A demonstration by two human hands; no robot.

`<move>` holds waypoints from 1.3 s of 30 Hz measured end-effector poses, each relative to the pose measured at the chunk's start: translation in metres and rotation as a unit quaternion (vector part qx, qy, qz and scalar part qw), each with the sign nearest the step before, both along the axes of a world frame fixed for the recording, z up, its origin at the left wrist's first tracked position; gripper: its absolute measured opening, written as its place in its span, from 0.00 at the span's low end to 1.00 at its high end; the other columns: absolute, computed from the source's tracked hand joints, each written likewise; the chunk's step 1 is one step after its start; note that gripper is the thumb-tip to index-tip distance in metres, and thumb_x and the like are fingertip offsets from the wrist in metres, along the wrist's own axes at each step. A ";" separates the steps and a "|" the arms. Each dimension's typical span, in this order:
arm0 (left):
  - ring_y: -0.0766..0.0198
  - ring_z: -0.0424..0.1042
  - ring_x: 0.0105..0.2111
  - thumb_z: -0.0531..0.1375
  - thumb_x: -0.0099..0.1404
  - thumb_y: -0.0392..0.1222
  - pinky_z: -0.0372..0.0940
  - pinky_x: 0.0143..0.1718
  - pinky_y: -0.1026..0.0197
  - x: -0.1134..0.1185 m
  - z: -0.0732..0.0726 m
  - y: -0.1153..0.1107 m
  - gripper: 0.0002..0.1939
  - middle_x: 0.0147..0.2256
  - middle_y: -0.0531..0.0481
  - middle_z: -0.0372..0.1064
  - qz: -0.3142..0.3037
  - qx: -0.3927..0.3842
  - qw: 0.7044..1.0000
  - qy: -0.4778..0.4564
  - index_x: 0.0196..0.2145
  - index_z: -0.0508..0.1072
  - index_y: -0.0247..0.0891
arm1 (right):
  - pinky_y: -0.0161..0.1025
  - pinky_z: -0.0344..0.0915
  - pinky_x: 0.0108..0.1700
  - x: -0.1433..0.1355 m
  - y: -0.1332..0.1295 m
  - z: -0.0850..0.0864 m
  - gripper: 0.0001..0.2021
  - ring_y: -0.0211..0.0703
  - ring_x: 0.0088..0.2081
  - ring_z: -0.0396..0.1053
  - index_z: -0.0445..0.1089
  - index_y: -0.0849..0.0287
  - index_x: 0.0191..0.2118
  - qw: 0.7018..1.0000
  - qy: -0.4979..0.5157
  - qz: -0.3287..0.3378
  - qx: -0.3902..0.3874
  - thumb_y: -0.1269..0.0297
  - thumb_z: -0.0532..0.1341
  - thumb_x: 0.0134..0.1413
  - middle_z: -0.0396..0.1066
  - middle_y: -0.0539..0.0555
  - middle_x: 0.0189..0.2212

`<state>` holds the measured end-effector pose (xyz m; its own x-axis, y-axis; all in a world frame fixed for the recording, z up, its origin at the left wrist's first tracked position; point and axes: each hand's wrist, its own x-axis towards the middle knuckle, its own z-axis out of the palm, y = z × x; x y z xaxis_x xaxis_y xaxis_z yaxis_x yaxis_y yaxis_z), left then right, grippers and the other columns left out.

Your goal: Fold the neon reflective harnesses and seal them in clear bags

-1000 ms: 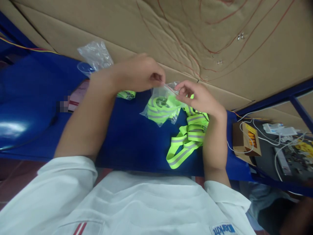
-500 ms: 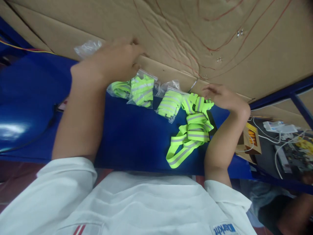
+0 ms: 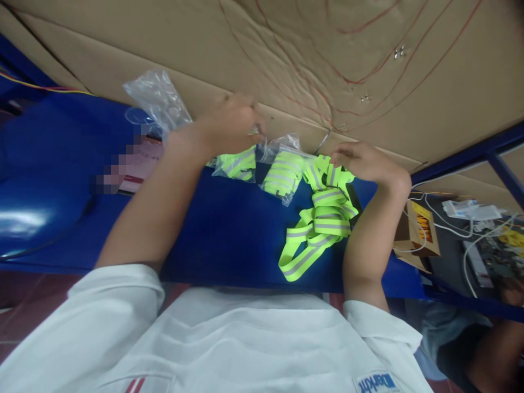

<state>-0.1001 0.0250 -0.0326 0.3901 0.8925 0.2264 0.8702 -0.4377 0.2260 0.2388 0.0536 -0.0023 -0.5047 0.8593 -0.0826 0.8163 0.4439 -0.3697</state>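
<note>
Motion blurs my left hand (image 3: pixel 235 123), which reaches over the top of a clear plastic bag of fluorescent yellow-green reflective straps (image 3: pixel 239 164). Its fingertips are at the bag's upper edge; whether they grip it is unclear. A second bag of rolled reflective straps (image 3: pixel 283 173) lies just to the right. My right hand (image 3: pixel 356 159) is beside the far end of a loose pile of reflective strap (image 3: pixel 329 213), fingers partly stretched and apart, holding nothing visible. The pile trails in a loop toward the table's front edge.
Crumpled clear plastic bags (image 3: pixel 158 101) lie at the back left, near a flat pinkish item (image 3: pixel 141 164). A cardboard wall (image 3: pixel 286 60) with red wires stands behind the blue table (image 3: pixel 221 234). At right are an open carton (image 3: pixel 421 234), cables and part of another person (image 3: pixel 458 338).
My left hand has moved right and nearer, covering the top of the left strap bag and uncovering the clear bags and pinkish item. My right hand has shifted slightly left.
</note>
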 end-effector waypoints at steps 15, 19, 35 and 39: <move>0.58 0.66 0.47 0.52 0.78 0.46 0.59 0.57 0.44 0.012 -0.034 0.015 0.19 0.54 0.45 0.76 -0.110 -0.074 0.986 0.106 0.58 0.74 0.35 | 0.45 0.68 0.48 0.008 -0.012 0.002 0.13 0.52 0.45 0.75 0.77 0.55 0.45 1.000 -0.003 -0.006 0.005 0.55 0.57 0.66 0.81 0.56 0.44; 0.56 0.68 0.49 0.51 0.79 0.47 0.63 0.54 0.47 0.018 -0.018 0.001 0.20 0.57 0.41 0.73 -0.115 -0.051 0.987 0.104 0.59 0.73 0.35 | 0.46 0.71 0.50 0.016 -0.046 -0.013 0.15 0.52 0.45 0.78 0.77 0.55 0.49 0.999 -0.002 0.040 -0.002 0.55 0.57 0.69 0.81 0.57 0.45; 0.57 0.76 0.36 0.56 0.76 0.34 0.66 0.39 0.52 0.091 -0.034 -0.124 0.09 0.38 0.48 0.78 -0.327 0.051 0.942 0.048 0.40 0.76 0.41 | 0.56 0.72 0.58 0.055 -0.116 -0.096 0.16 0.57 0.52 0.78 0.76 0.49 0.55 0.981 0.187 -0.060 0.006 0.62 0.56 0.69 0.80 0.55 0.52; 0.61 0.78 0.46 0.55 0.79 0.38 0.70 0.48 0.57 0.058 -0.058 -0.142 0.09 0.48 0.48 0.78 -0.254 -0.006 0.961 -0.110 0.51 0.74 0.43 | 0.54 0.73 0.55 0.041 -0.124 -0.103 0.14 0.58 0.54 0.76 0.75 0.49 0.53 0.938 0.325 -0.116 -0.011 0.54 0.60 0.66 0.79 0.56 0.53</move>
<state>-0.0420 -0.1175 -0.0902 0.7204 0.6024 0.3437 0.4752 -0.7897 0.3881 0.2799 -0.0704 -0.1057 -0.2539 0.9542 0.1583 0.4883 0.2678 -0.8306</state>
